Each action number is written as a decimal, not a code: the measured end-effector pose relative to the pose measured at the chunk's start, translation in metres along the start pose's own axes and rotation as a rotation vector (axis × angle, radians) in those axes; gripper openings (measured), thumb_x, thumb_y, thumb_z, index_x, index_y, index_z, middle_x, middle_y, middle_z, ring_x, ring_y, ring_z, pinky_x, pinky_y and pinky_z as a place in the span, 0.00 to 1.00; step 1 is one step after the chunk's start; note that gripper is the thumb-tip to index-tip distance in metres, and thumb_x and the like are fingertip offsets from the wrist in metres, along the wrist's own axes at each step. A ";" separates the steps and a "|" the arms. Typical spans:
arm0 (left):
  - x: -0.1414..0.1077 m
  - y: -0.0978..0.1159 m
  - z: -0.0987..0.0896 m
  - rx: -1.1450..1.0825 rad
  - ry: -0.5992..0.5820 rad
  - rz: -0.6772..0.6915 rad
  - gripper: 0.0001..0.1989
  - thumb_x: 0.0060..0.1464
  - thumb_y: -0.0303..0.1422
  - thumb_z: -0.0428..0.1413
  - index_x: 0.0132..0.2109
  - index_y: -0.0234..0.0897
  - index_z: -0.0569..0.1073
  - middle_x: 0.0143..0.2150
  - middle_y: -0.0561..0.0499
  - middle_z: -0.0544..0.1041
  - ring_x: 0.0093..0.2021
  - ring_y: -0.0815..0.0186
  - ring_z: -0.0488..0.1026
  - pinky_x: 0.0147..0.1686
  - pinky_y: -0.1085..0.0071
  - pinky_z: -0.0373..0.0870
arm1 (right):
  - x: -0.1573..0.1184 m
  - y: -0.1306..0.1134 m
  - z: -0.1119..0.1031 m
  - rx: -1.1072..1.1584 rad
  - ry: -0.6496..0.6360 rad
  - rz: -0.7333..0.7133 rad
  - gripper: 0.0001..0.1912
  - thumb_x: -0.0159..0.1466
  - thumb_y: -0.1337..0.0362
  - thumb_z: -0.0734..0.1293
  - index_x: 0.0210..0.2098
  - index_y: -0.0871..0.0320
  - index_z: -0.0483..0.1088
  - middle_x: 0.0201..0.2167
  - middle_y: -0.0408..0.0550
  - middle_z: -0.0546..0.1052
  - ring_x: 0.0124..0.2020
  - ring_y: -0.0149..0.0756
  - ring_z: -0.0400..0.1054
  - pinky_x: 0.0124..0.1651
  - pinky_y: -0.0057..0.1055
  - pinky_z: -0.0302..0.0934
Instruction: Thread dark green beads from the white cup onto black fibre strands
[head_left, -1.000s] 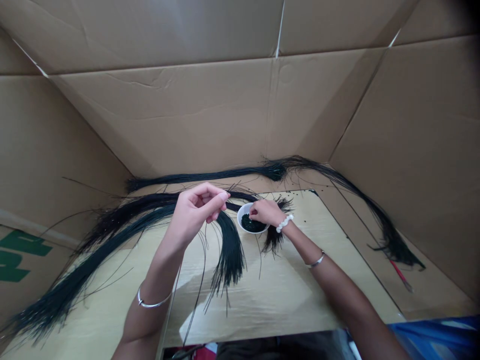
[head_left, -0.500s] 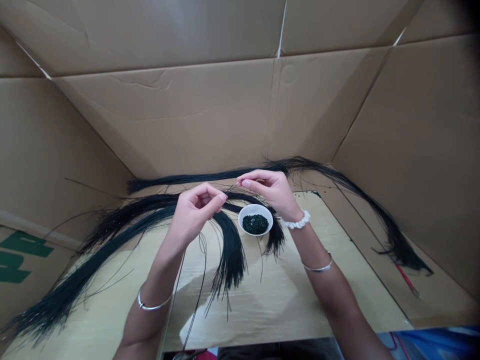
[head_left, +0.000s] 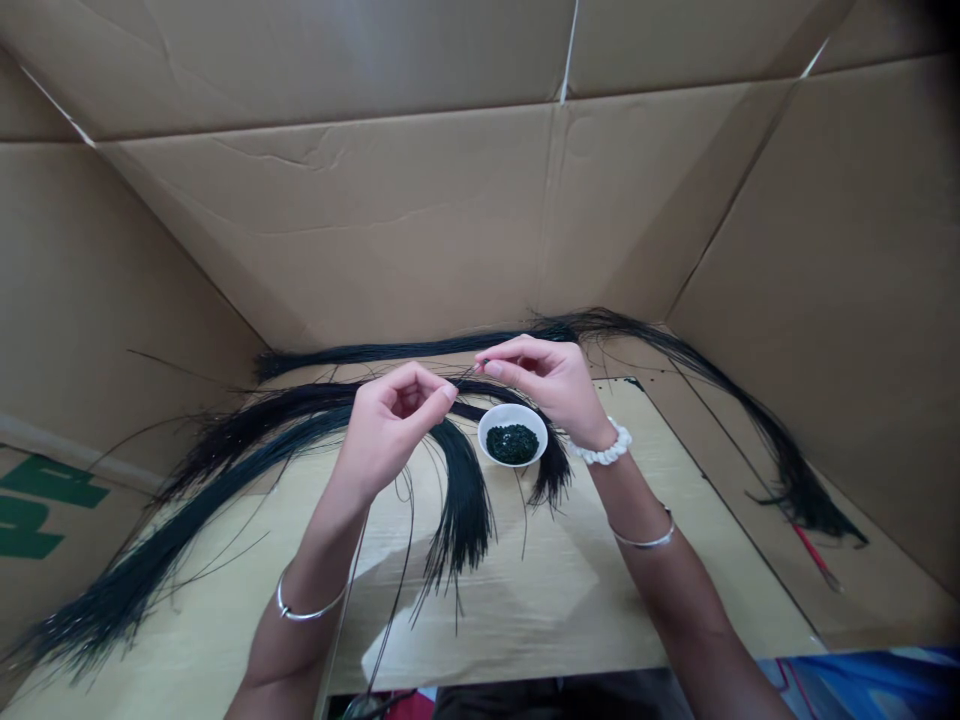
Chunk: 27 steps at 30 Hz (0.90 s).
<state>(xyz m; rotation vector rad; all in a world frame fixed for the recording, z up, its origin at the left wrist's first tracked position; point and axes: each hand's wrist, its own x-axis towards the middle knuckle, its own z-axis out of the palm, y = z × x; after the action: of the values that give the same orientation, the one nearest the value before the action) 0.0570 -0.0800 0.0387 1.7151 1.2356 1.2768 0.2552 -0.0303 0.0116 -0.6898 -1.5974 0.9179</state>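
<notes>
My left hand point(head_left: 390, 420) is closed in a pinch on a thin dark strand, whose end runs from its fingertips toward my right hand. With thumb and forefinger together, my right hand point(head_left: 544, 378) pinches a small dark piece point(head_left: 485, 365), too small to make out fully. Just below it stands a white bowl point(head_left: 484, 455) holding many tiny, shiny dark-green bits point(head_left: 512, 445). A dark-green bundle of strands point(head_left: 459, 490) curves beneath my left hand. Beside it, a blacker bundle point(head_left: 255, 420) passes behind the left hand and the bowl.
Another long dark bundle point(head_left: 420, 350) lies along the back, its right end point(head_left: 806, 500) near a red-handled tool point(head_left: 814, 555). Cardboard walls point(head_left: 420, 220) enclose the pale tabletop point(head_left: 570, 600) at the back and sides. Loose strands hang over the front edge.
The view has shifted slightly. Both hands keep their pinches in nearly the same place, fingertips a short gap apart.
</notes>
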 end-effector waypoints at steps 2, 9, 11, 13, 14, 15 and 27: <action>0.000 0.000 0.000 0.000 -0.002 0.003 0.07 0.55 0.31 0.62 0.30 0.35 0.74 0.22 0.57 0.67 0.21 0.75 0.58 0.19 0.77 0.52 | 0.000 0.000 0.000 -0.008 -0.005 0.004 0.07 0.62 0.60 0.74 0.39 0.54 0.82 0.36 0.47 0.83 0.38 0.35 0.76 0.44 0.37 0.69; -0.001 0.002 0.002 0.006 -0.005 -0.004 0.08 0.54 0.32 0.62 0.29 0.35 0.74 0.22 0.56 0.68 0.22 0.74 0.60 0.20 0.77 0.53 | -0.001 -0.001 -0.003 -0.060 -0.025 -0.016 0.09 0.62 0.57 0.74 0.39 0.53 0.82 0.37 0.48 0.82 0.38 0.36 0.74 0.40 0.35 0.67; -0.001 0.002 0.002 0.013 -0.005 0.001 0.08 0.54 0.32 0.62 0.29 0.35 0.74 0.22 0.56 0.68 0.22 0.74 0.60 0.20 0.77 0.54 | -0.001 0.000 -0.004 -0.087 -0.027 -0.026 0.09 0.62 0.56 0.74 0.39 0.52 0.82 0.37 0.48 0.82 0.37 0.35 0.73 0.38 0.34 0.66; -0.002 0.002 0.001 0.022 -0.003 0.004 0.08 0.54 0.32 0.62 0.29 0.35 0.74 0.22 0.56 0.68 0.22 0.74 0.61 0.20 0.77 0.54 | -0.001 -0.001 -0.005 -0.114 -0.026 -0.038 0.09 0.63 0.56 0.74 0.40 0.52 0.82 0.37 0.47 0.82 0.35 0.34 0.72 0.36 0.33 0.64; -0.002 0.003 0.001 0.025 -0.002 0.004 0.08 0.54 0.33 0.62 0.28 0.35 0.74 0.22 0.55 0.68 0.22 0.73 0.61 0.20 0.77 0.55 | -0.002 -0.001 -0.006 -0.130 -0.025 -0.051 0.09 0.63 0.56 0.74 0.40 0.52 0.82 0.36 0.46 0.82 0.33 0.33 0.70 0.34 0.32 0.63; -0.002 0.003 0.002 0.026 0.000 0.001 0.09 0.54 0.33 0.62 0.28 0.35 0.74 0.22 0.55 0.69 0.22 0.73 0.61 0.20 0.77 0.55 | -0.002 -0.001 -0.007 -0.149 -0.026 -0.070 0.08 0.63 0.57 0.74 0.39 0.51 0.82 0.36 0.46 0.82 0.31 0.32 0.69 0.33 0.32 0.61; -0.004 0.004 0.002 0.020 -0.011 -0.013 0.08 0.54 0.32 0.62 0.29 0.35 0.74 0.22 0.55 0.68 0.22 0.73 0.61 0.20 0.77 0.55 | -0.004 -0.007 -0.010 -0.272 -0.048 -0.175 0.06 0.65 0.59 0.72 0.39 0.50 0.82 0.36 0.43 0.83 0.30 0.31 0.65 0.34 0.31 0.61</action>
<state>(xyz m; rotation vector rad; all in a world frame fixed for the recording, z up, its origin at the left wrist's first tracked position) 0.0598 -0.0851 0.0399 1.7233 1.2545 1.2503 0.2661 -0.0352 0.0163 -0.7051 -1.8143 0.5991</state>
